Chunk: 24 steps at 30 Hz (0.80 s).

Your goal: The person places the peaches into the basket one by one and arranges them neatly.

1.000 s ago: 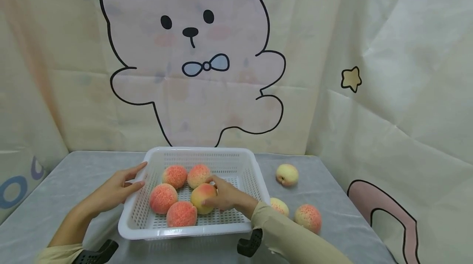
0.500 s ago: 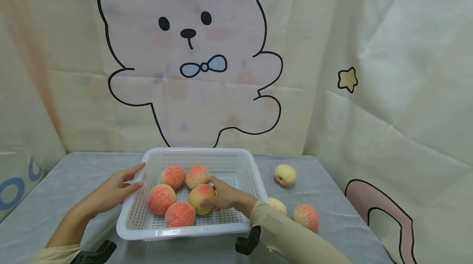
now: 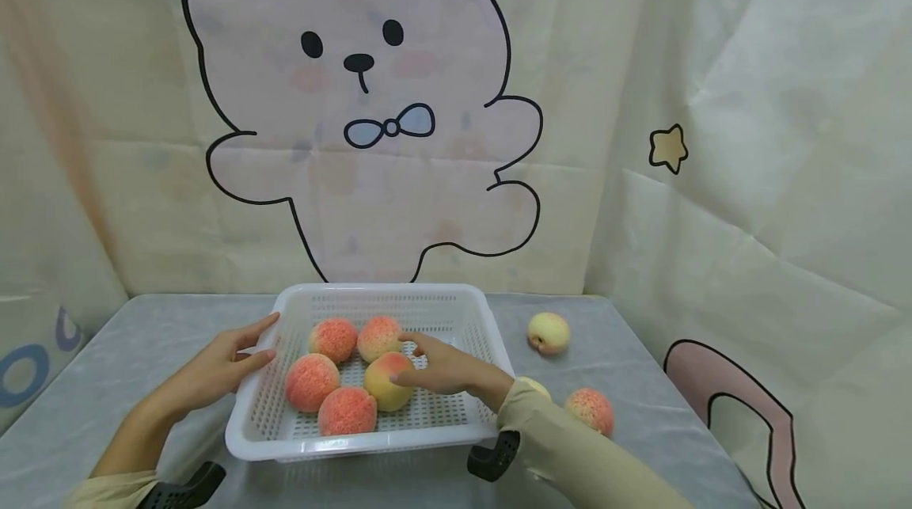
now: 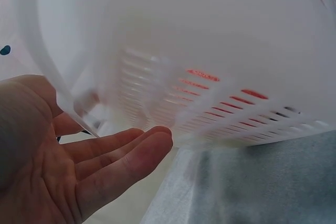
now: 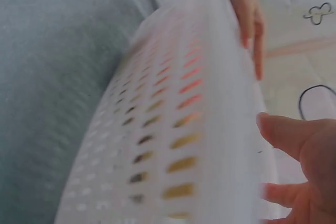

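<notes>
1. R hand [image 3: 449, 366] is inside the basket [image 3: 342, 444], thumb & forefinger spread wide, prob. gripping nothing. Thumb tip overlaps the yellow-red peach [image 3: 387, 385] in head view; can't tell if it touches.
2. Yellow-red peach sits on the basket floor, R of the front red peach [image 3: 347, 411], touching or just beside it.
3. L hand [image 3: 226, 365] is at the basket's L rim, fingers fairly straight, no grip seen; can't tell how firmly it presses.
4. Risk: if the thumb drags on leaving, yellow-red peach could roll R, b/c there's bare floor on that side.
5. Risk: R wrist cam [image 3: 493, 456] is v. near the basket's front R corner; a low exit might snag the rim & shift the basket, esp. w/ L hand only lightly placed.
6. Risk: R sleeve [image 3: 570, 450] partly covers the half-hidden peach [image 3: 537, 385] in head view; a sideways sweep could knock it, or the speckled peach [image 3: 591, 411], across the table [image 3: 370, 489].
7. Vs. 0.5 s ago: R hand's fingers were round yellow-red peach; now they're spread & the hand is farther R. R sleeve hides more of half-hidden peach. Yellow-red peach, basket & L hand: approx. unchanged.
</notes>
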Each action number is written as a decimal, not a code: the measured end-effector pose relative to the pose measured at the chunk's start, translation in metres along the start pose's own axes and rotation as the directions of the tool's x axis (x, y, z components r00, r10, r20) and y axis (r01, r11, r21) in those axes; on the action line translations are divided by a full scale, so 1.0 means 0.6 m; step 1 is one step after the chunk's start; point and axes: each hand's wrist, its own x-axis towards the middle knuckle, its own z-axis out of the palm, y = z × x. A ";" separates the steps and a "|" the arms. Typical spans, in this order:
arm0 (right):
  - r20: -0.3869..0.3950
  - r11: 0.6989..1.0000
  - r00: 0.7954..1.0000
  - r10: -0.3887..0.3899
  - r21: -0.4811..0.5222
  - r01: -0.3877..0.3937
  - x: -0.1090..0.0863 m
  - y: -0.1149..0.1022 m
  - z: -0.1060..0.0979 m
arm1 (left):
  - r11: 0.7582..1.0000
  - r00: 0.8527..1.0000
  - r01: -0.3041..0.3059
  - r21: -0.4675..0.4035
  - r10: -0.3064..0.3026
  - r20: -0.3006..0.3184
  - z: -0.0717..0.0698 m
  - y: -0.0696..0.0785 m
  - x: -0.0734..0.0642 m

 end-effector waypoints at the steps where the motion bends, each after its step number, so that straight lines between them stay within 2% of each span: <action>1: -0.001 1.000 1.000 -0.008 0.005 0.008 -0.004 0.000 -0.006 | 1.000 1.000 -0.003 0.004 0.003 -0.001 0.000 0.001 0.001; 8: 0.016 0.997 0.998 -0.059 0.051 0.058 -0.030 -0.002 -0.049 | 1.000 1.000 -0.017 -0.001 0.017 -0.008 -0.002 0.000 0.009; 13: -0.009 0.985 0.990 -0.140 0.100 0.140 -0.047 0.008 -0.077 | 0.999 1.000 -0.017 -0.030 0.017 0.000 -0.002 -0.006 0.009; 17: -0.041 0.973 0.979 -0.199 0.108 0.202 -0.060 0.023 -0.097 | 0.999 1.000 0.016 -0.051 -0.015 0.021 -0.004 -0.008 0.006; 24: -0.117 0.973 0.973 -0.198 0.093 0.210 -0.077 0.052 -0.135 | 0.997 0.997 0.068 -0.038 -0.067 0.032 -0.008 -0.004 0.003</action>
